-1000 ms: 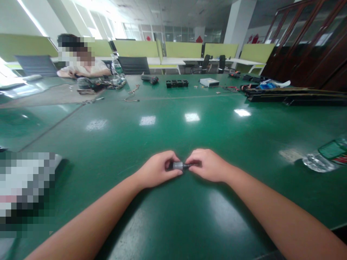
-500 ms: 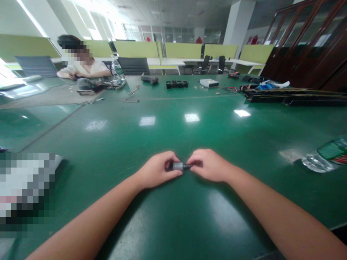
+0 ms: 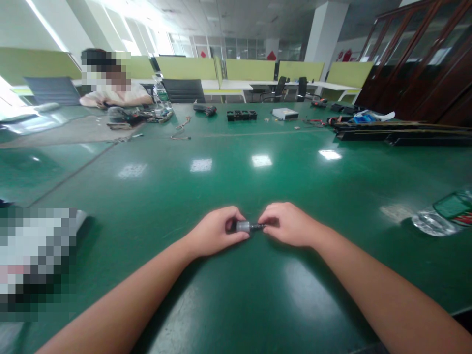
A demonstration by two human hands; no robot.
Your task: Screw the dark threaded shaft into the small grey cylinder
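Low over the green table [image 3: 236, 182], a small cylindrical piece [image 3: 243, 226] lies sideways between my hands. Its body is grey, and a thin dark shaft extends to the right; its exact kind is too small to make out. My left hand [image 3: 217, 231] is closed around the grey body, thumb in front and fingers behind, hiding the left end. On the other side, my right hand [image 3: 289, 225] pinches the tip of the dark shaft between thumb and fingers.
A clear bottle [image 3: 442, 216] lies at the right. A pixelated pale object [image 3: 37, 246] sits at the left. Along the far side are a black slotted block [image 3: 241, 115], a white box [image 3: 285, 114] and long black bars [image 3: 398, 133]. A person [image 3: 118, 93] sits at the far left.
My right hand has shifted slightly to the right, and a little more of the dark shaft shows. My left hand stays around the grey body.
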